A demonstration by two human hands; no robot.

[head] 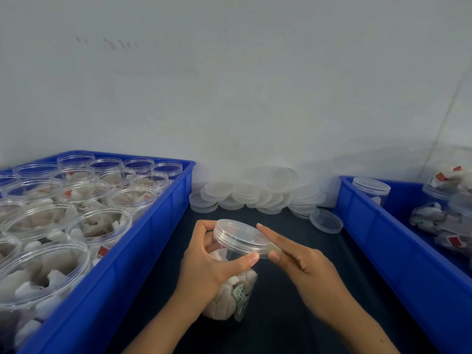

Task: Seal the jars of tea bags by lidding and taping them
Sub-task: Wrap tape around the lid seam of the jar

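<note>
Head view: I see the lid (240, 236) seated on the jar (233, 284).
Left hand (204, 264): grips jar, steadying it.
Right hand (298, 261): fingers straight, pressing lid rim, probably smoothing tape.

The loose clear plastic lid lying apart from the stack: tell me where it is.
In the head view, the loose clear plastic lid lies flat on the dark table, right of centre, between the pile of clear lids and the right blue plastic crate.

A clear plastic jar (231, 290) packed with white tea bags (227, 295) stands upright near the dark surface's (293, 315) front edge, its clear lid (241, 237) sitting on, tilted.
</note>
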